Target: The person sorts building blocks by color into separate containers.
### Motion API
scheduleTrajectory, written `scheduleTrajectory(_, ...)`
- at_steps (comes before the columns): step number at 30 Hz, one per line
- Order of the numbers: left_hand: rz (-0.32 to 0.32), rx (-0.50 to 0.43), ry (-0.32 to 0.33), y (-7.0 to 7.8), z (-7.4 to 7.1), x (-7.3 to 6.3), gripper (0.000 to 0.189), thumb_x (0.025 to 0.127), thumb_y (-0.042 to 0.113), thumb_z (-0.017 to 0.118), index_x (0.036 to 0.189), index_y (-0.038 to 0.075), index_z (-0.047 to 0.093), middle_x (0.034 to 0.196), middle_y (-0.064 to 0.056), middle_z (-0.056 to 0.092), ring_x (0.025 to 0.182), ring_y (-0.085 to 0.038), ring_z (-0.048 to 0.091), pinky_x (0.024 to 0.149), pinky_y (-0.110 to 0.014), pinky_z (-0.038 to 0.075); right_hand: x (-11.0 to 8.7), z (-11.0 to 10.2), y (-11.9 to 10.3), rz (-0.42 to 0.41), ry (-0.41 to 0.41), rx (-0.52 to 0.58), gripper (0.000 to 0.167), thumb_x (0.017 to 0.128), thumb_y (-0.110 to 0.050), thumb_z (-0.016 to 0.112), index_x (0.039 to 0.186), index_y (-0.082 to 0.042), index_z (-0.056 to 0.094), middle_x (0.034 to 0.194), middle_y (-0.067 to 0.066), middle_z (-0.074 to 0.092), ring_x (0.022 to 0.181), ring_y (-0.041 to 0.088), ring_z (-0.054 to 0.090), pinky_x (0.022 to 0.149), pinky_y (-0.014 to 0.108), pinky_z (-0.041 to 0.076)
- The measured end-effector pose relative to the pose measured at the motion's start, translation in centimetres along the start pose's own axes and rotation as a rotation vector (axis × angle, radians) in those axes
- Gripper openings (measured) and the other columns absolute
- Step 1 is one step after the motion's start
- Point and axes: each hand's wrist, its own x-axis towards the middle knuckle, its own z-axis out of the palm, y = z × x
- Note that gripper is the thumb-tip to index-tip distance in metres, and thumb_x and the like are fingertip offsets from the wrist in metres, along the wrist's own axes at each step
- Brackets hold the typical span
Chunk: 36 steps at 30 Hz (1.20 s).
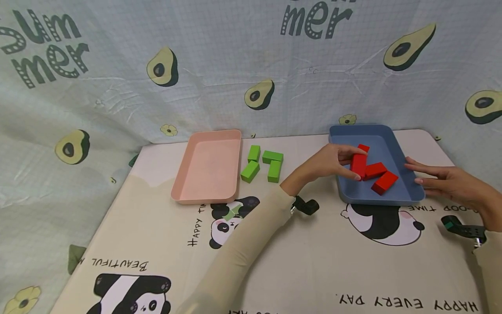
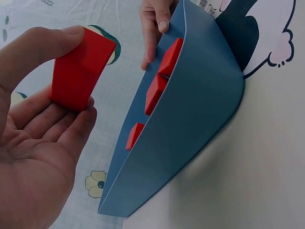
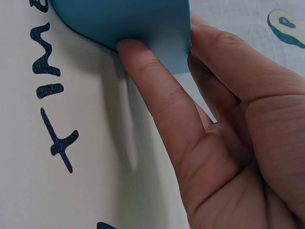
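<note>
My left hand (image 1: 333, 159) pinches a red block (image 1: 357, 165) between thumb and fingers, over the left part of the blue tray (image 1: 354, 198). In the left wrist view the held red block (image 2: 81, 71) is raised beside the tray's rim, with the thumb on its upper end and fingertips below. Three other red blocks, one of them (image 1: 384, 182) nearest the front, lie in the tray. My right hand (image 1: 451, 181) is at the tray's right side, its extended fingers touching the wall. A fingertip (image 3: 131, 47) rests on the tray's outer wall in the right wrist view.
A pink tray (image 1: 208, 170) lies on the left part of the table (image 1: 306, 261). Between the trays are several green blocks (image 1: 254, 152), set close together. A cloth with avocado prints (image 1: 259, 93) hangs behind the table. Small black devices are strapped at both wrists.
</note>
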Motion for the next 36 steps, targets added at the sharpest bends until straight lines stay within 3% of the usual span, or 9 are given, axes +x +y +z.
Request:
scheduleTrajectory(7, -0.056, 0.079, -0.008, 0.3, 0.2, 0.3, 0.058, 0.079, 0.006, 0.087, 0.133, 0.008, 0.066, 0.135, 0.002, 0.066, 0.111, 0.002, 0.063, 0.096, -0.014, 0.05, 0.0, 0.0, -0.1, 0.013, -0.002, 0.012, 0.061, 0.106, -0.021, 0.056, 0.161, -0.022, 0.027, 0.164, -0.024, 0.009, 0.147, 0.055, 0.001, 0.082, 0.01, 0.054)
scheduleTrajectory(12, -0.097, 0.086, -0.026, 0.4, 0.4, 0.4, 0.056, 0.079, 0.007, 0.088, 0.131, 0.01, 0.068, 0.125, 0.006, 0.068, 0.103, -0.001, 0.064, 0.091, -0.015, 0.052, 0.0, -0.1, -0.2, 0.008, -0.005, 0.016, 0.061, 0.106, -0.02, 0.055, 0.16, -0.021, 0.027, 0.164, -0.025, 0.01, 0.147, 0.055, 0.004, 0.083, 0.011, 0.054)
scheduleTrajectory(23, -0.127, 0.182, -0.089, 0.2, 0.2, 0.7, 0.057, 0.077, 0.007, 0.089, 0.13, 0.015, 0.071, 0.128, 0.01, 0.065, 0.11, -0.003, 0.061, 0.091, -0.014, 0.051, 0.1, 0.0, 0.0, 0.003, -0.001, 0.005, 0.061, 0.107, -0.021, 0.054, 0.161, -0.019, 0.027, 0.165, -0.024, 0.008, 0.146, 0.057, 0.004, 0.082, 0.01, 0.054)
scheduleTrajectory(30, -0.123, 0.25, -0.163, 0.1, 0.1, 1.2, 0.059, 0.076, 0.008, 0.089, 0.132, 0.013, 0.07, 0.135, 0.006, 0.061, 0.112, 0.0, 0.055, 0.095, -0.014, 0.049, 0.1, 0.2, 0.2, -0.011, 0.007, -0.047, 0.06, 0.107, -0.023, 0.053, 0.161, -0.019, 0.027, 0.163, -0.028, 0.009, 0.152, 0.047, 0.002, 0.082, 0.007, 0.051)
scheduleTrajectory(36, -0.133, 0.261, -0.202, 0.0, 0.1, 1.4, 0.056, 0.076, 0.008, 0.089, 0.129, 0.01, 0.071, 0.13, 0.004, 0.066, 0.109, -0.002, 0.058, 0.093, -0.012, 0.049, 0.2, 0.3, -0.1, 0.022, 0.029, -0.148, 0.063, 0.106, -0.034, 0.056, 0.161, -0.023, 0.028, 0.164, -0.024, 0.004, 0.147, 0.057, 0.006, 0.08, 0.007, 0.051)
